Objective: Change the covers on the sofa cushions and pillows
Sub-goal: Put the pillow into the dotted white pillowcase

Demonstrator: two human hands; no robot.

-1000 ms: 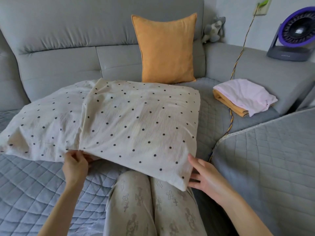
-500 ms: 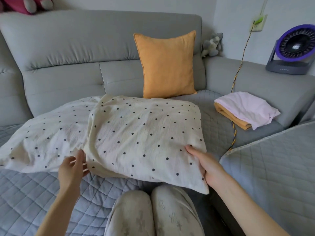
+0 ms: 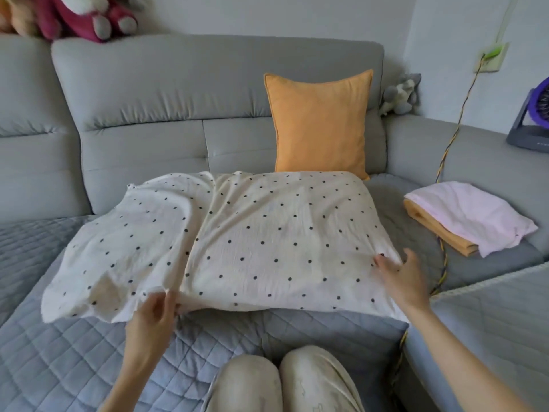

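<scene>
Grey sofa (image 3: pixel 142 138) fills the view; seat covered by a quilted grey mat (image 3: pixel 59 361). Dotted pillow (image 3: pixel 282 245) lies flat across the mat in front of the person's knees, cream cover with black dots, loose cover end trailing off to the left. Orange cushion (image 3: pixel 319 126) stands upright against the backrest just behind the pillow. Folded pink cloth (image 3: pixel 472 215) sits on a folded orange cloth (image 3: pixel 436 230), on the seat to the right, apart from the pillow. Fan (image 3: pixel 531 120) at right edge, partly cut off. Pink plush toy (image 3: pixel 86 16) on top of the backrest. Left hand (image 3: pixel 151 319) pinches the cover's near edge between thumb and fingers. Right hand (image 3: pixel 404 275) open, fingers spread, resting against the pillow's right near corner.
</scene>
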